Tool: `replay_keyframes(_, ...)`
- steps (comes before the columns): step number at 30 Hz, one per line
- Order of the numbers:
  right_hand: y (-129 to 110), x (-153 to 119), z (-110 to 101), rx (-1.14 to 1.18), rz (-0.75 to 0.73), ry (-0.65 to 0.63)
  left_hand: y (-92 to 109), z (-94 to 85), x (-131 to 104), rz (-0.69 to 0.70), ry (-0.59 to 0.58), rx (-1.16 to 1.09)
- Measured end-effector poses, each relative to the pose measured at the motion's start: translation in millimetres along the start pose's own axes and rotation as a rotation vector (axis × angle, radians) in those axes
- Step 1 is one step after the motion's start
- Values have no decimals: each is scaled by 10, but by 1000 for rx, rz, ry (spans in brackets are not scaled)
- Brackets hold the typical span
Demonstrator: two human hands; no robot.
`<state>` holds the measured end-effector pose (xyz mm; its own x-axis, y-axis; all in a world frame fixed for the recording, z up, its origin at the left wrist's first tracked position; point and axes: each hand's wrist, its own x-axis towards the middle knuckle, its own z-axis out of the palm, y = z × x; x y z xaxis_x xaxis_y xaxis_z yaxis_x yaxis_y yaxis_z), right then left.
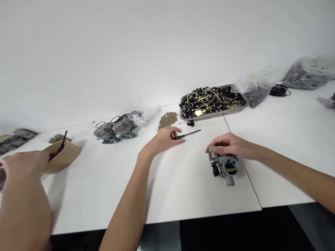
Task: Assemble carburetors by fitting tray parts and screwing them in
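Observation:
My left hand (165, 138) is closed round the red and black handle of a screwdriver (190, 134), low over the white table; the shaft points to the right. With its fingers over the top, my right hand (229, 145) grips a grey metal carburetor (225, 167). The carburetor's round bore faces me, and a black knob (216, 171) sticks out at its left side. Beyond the screwdriver lies a small black part (191, 124). A heap of small brass-coloured pieces (168, 120) is spread behind my left hand.
A metal tray (209, 116) of black and brass-coloured parts stands by the wall. Plastic bags (309, 75) and a black cable coil (279, 90) lie right of it. Two carburetors (115, 129) sit left. A co-worker's arm (24, 195) reaches near a beige container (65, 158).

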<state>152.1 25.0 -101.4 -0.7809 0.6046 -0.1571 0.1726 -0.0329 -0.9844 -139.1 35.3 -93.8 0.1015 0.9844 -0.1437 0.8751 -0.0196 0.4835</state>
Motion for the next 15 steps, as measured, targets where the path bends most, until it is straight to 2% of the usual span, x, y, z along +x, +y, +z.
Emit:
replay_keyframes(3, -7, -9, 14, -137, -7, -88, -96, -53, 8, -86, -112, 62)
replay_keyframes(5, -30, -15, -16, -238, -2, -116, -145, -97, 4, -96, -118, 28)
replay_keyframes(7, -62, -22, -86, -280, -13, -60, -181, -137, -1, -50, -88, -84)
replay_keyframes(8, -74, -23, -135, -294, -28, 16, -193, -151, -1, -21, -58, -169)
replay_keyframes(10, -69, -17, -243, -365, -53, 229, -199, -168, 5, 33, 61, -404)
replay_keyframes(12, -13, 4, -337, -465, -43, 382, -188, -174, 22, 96, 257, -707)
replay_keyframes(13, 34, 20, -368, -504, -23, 402, -181, -175, 33, 137, 369, -860)
replay_keyframes(15, 147, 60, -393, -565, 16, 357, -171, -182, 59, 208, 549, -1108)
